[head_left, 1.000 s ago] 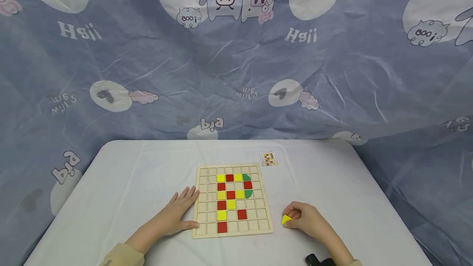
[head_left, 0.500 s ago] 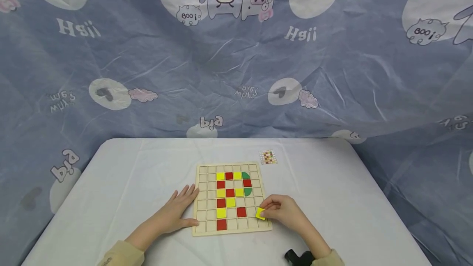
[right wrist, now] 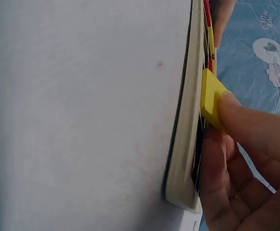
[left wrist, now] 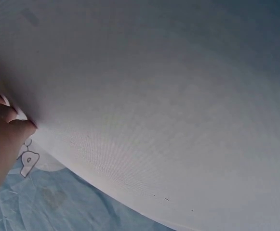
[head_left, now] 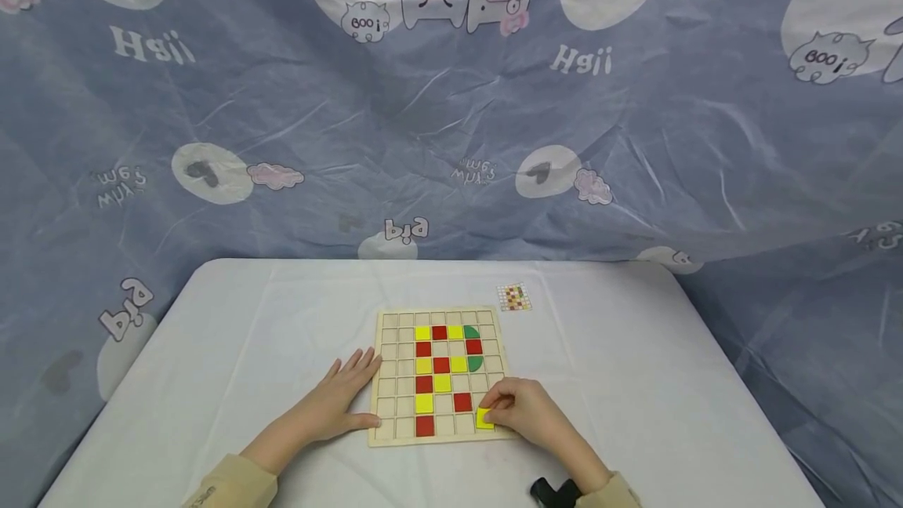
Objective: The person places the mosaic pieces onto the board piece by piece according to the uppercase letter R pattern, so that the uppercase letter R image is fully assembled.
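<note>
A square wooden grid board [head_left: 407, 442] lies on the table, with red, yellow and green tiles set in its cells. My right hand [head_left: 525, 411] pinches a yellow square tile [right wrist: 211, 96] between thumb and fingers at the board's lower right. In the right wrist view the tile is tilted against the board, one edge down near the cells. My left hand [head_left: 335, 398] rests at the board's left edge, fingers spread and straight, the fingertips and thumb touching the rim. Only part of that hand shows in the left wrist view.
A small printed card [head_left: 514, 297] with a coloured grid pattern lies behind the board to the right. The white-covered table [head_left: 282, 320] ends at a blue patterned curtain [head_left: 423, 116]. A black device [head_left: 555, 493] sits by the right wrist.
My right hand has carried the yellow tile leftward from the table beside the board to the board's lower right cells. The left hand has stayed at the left edge.
</note>
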The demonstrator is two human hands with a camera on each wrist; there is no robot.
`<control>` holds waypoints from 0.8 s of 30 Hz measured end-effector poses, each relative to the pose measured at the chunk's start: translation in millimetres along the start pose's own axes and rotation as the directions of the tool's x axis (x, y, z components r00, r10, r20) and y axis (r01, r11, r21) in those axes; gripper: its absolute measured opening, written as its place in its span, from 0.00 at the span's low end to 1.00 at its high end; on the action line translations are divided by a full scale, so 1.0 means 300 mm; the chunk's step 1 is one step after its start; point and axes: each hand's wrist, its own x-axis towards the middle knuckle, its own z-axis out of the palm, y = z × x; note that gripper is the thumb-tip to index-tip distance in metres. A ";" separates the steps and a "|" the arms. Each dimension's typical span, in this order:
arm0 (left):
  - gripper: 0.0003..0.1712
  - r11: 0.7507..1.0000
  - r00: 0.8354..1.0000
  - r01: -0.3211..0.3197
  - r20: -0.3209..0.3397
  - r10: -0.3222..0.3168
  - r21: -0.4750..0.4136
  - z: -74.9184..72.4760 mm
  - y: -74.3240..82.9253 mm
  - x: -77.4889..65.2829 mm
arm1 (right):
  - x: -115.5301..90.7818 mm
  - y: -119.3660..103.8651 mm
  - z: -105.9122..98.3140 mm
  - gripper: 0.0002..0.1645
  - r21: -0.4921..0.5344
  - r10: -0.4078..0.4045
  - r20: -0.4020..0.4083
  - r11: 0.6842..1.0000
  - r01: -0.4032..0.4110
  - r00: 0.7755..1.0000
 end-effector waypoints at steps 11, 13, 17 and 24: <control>0.58 1.000 1.000 -0.007 -0.012 0.006 -0.008 0.000 0.006 -0.011 | -0.002 -0.003 0.018 0.08 -0.071 0.002 0.009 0.998 -0.001 1.000; 0.58 1.000 1.000 0.002 -0.011 -0.002 -0.003 0.003 0.004 -0.011 | -0.003 -0.002 0.022 0.08 -0.065 0.022 0.010 0.998 -0.021 1.000; 0.59 1.000 1.000 0.017 -0.005 -0.017 -0.001 0.010 -0.001 -0.010 | -0.007 0.001 0.030 0.08 -0.059 0.046 0.019 0.997 -0.045 0.999; 0.59 1.000 1.000 0.013 0.011 -0.013 -0.010 0.011 0.000 -0.009 | -0.014 0.006 0.013 0.08 0.011 0.082 0.001 0.997 -0.082 0.997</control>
